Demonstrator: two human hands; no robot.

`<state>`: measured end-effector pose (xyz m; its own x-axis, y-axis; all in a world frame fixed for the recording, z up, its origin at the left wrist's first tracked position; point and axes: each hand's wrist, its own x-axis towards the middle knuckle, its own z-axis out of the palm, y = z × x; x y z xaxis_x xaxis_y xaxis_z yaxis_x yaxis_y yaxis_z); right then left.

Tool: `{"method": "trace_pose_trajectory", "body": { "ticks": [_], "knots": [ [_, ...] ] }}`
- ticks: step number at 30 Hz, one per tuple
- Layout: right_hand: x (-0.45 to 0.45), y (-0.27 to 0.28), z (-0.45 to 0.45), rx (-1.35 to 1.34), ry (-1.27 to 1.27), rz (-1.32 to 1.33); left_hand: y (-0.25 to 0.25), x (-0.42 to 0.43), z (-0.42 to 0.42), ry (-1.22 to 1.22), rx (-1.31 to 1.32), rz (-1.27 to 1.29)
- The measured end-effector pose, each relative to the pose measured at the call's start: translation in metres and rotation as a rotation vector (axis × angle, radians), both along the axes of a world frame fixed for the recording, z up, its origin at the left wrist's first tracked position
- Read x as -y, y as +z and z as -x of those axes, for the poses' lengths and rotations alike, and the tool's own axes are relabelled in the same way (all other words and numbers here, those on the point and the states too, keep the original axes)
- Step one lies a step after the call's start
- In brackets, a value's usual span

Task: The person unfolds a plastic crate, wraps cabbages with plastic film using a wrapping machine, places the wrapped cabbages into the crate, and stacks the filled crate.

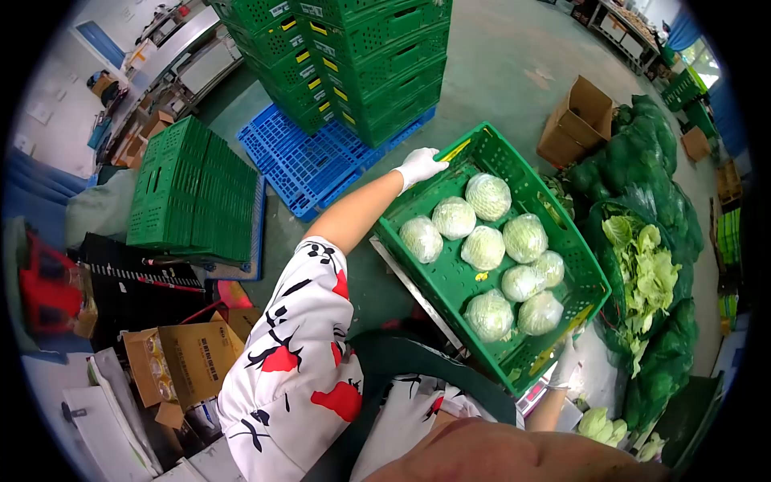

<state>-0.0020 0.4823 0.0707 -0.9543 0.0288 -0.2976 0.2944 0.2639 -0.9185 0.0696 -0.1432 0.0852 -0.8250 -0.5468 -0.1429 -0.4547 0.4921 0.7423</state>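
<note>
A green plastic crate (430,291) is tilted across the middle of the head view. Inside it lie several round pale cabbages (483,247), which look wrapped in clear film. My left hand (421,168), in a white glove, has its fingers closed over the crate's far end by a yellow label. At the near end, my right hand (565,368), also gloved, grips the rim, partly hidden by the crate's wall. Beneath the crate, part of a metal edge (414,289) shows.
Tall stacked green crates (385,72) stand on a blue pallet (301,165) ahead. Flat folded crates (189,193) are piled to the left, above an open carton (189,361). On the right are green net sacks (642,157), loose cabbage leaves (642,269) and a cardboard box (574,124).
</note>
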Motion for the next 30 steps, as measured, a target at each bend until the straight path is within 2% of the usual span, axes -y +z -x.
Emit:
{"method": "trace_pose_trajectory", "body": {
  "ticks": [1,2,4,6,10,13,16,22,30],
  "knots": [
    [0.011,0.005,0.005,0.038,-0.008,0.044,0.012,0.000,0.003,0.010,0.063,-0.176],
    [-0.003,-0.016,0.018,0.117,-0.050,0.041,0.011,0.005,0.009,0.029,0.076,-0.214],
    [0.001,-0.015,0.025,0.148,-0.083,0.019,0.001,0.006,0.014,0.074,0.105,-0.304],
    [0.006,-0.004,0.022,0.216,-0.085,0.096,-0.005,0.006,0.011,0.051,0.135,-0.325],
    [0.024,0.024,0.023,0.257,-0.152,0.137,0.025,0.005,-0.004,-0.003,0.109,-0.358],
    [0.014,0.028,0.040,0.368,-0.067,0.176,0.059,0.001,-0.035,-0.003,0.098,-0.420],
    [0.040,0.062,0.032,0.293,0.024,0.176,0.062,0.021,-0.072,0.022,0.077,-0.562],
    [0.143,0.100,-0.005,0.341,0.176,0.257,0.078,0.099,-0.184,0.186,0.015,-0.670],
    [0.403,0.106,-0.117,0.403,0.220,0.213,0.125,0.293,-0.355,0.352,-0.049,-0.495]
  ]
}}
